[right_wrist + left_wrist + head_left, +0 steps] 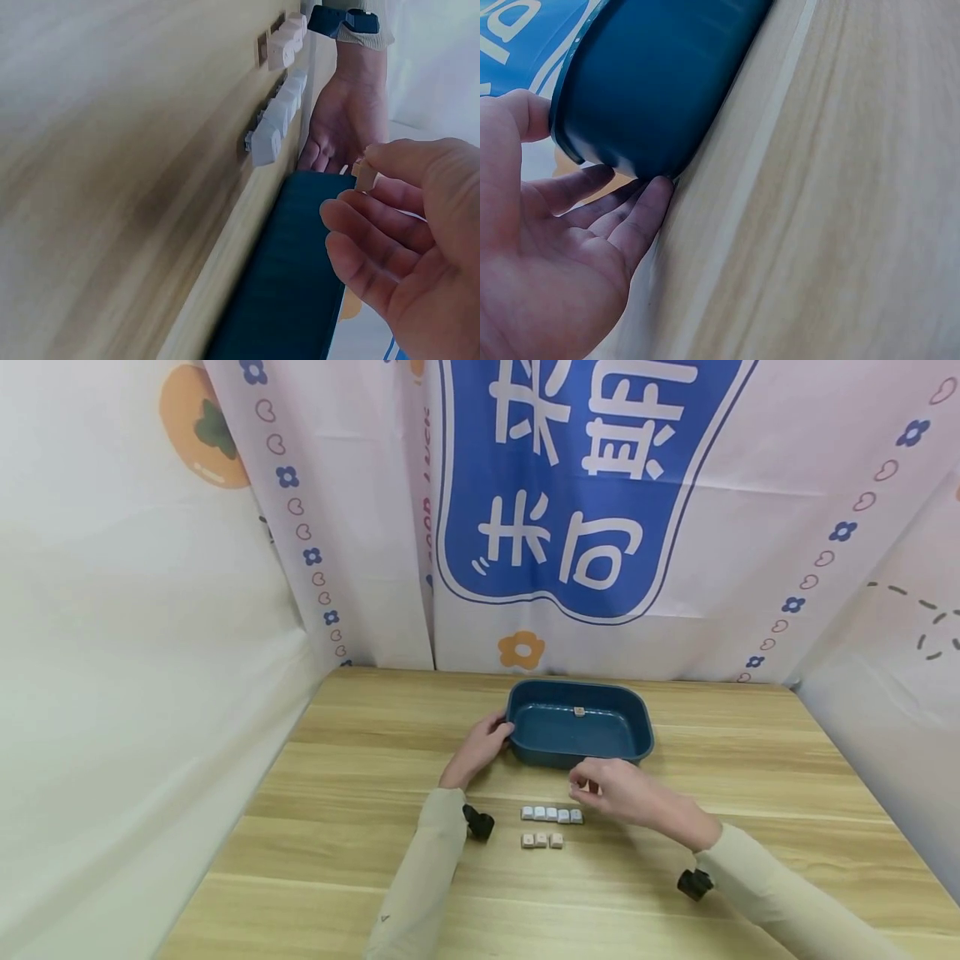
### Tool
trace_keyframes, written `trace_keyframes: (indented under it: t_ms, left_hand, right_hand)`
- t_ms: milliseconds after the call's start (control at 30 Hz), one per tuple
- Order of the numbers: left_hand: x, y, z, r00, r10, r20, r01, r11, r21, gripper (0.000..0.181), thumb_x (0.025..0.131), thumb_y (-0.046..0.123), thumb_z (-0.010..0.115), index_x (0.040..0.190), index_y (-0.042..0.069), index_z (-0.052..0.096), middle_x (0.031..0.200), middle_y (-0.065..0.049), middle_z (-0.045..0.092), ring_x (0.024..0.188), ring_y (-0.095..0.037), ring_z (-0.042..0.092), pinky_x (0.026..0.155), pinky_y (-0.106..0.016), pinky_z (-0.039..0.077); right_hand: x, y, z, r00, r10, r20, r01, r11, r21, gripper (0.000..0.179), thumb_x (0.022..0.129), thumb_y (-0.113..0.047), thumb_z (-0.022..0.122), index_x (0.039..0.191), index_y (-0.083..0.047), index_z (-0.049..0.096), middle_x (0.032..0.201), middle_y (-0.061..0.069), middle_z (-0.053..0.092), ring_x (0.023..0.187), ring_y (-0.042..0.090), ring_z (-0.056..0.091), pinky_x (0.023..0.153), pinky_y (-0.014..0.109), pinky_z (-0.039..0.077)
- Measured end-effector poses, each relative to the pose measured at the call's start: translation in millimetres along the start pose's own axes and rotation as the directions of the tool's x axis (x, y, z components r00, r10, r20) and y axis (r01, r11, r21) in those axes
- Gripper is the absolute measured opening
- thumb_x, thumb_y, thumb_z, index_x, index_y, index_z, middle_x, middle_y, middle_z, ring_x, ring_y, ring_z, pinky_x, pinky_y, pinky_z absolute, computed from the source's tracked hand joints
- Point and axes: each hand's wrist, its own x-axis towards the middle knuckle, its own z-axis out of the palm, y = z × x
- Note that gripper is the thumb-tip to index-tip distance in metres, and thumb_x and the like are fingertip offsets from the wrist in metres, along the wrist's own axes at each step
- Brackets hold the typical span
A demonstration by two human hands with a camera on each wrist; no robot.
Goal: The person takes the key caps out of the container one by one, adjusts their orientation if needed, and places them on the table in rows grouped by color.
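The dark blue plastic basin (577, 758) stands on the table, with a small beige keycap (579, 712) inside by its far wall. My left hand (480, 747) holds the basin's left end, thumb at the rim and fingers against the outer wall (645, 82). Just in front of the basin, my right hand (618, 789) pinches a beige keycap (364, 176) between thumb and index finger; its other fingers are loosely bent. Below that hand lies a row of several white keycaps (551, 814). A shorter row of three beige keycaps (541, 840) sits nearer to me.
The wood-grain table (360, 827) runs back to a printed curtain (375, 568). White cloth (150, 693) hangs along the left side and more cloth along the right. Black wrist cameras (480, 822) are strapped over both sleeves.
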Motion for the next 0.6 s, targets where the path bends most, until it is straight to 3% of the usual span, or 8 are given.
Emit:
trace_keyframes:
  t_ms: [467,600]
  left_hand:
    - [0.2,1.8,0.6,1.0,-0.002,0.016,0.002,1.0,-0.009,0.051,0.096,0.03,0.045,0.142,0.009,0.037,0.142,-0.008,0.041,0.121,-0.019,0.048,0.095,-0.034,0.046]
    - [-0.7,3.1,0.0,1.0,-0.012,0.009,0.012,1.0,-0.013,0.052,0.096,0.031,0.045,0.142,0.009,0.037,0.142,-0.009,0.041,0.121,-0.019,0.048,0.095,-0.033,0.046]
  right_hand:
    - [-15.0,-7,16,0.998,-0.019,0.053,0.018,1.0,0.025,0.006,0.084,-0.022,0.067,0.088,-0.019,0.065,0.078,-0.012,0.058,0.065,0.006,0.056,0.056,0.015,0.044]
    - [-18.6,-8,21,0.997,-0.058,0.048,0.057,0.998,0.028,0.007,0.083,-0.022,0.068,0.088,-0.017,0.065,0.078,-0.009,0.06,0.066,0.006,0.056,0.057,0.014,0.045]
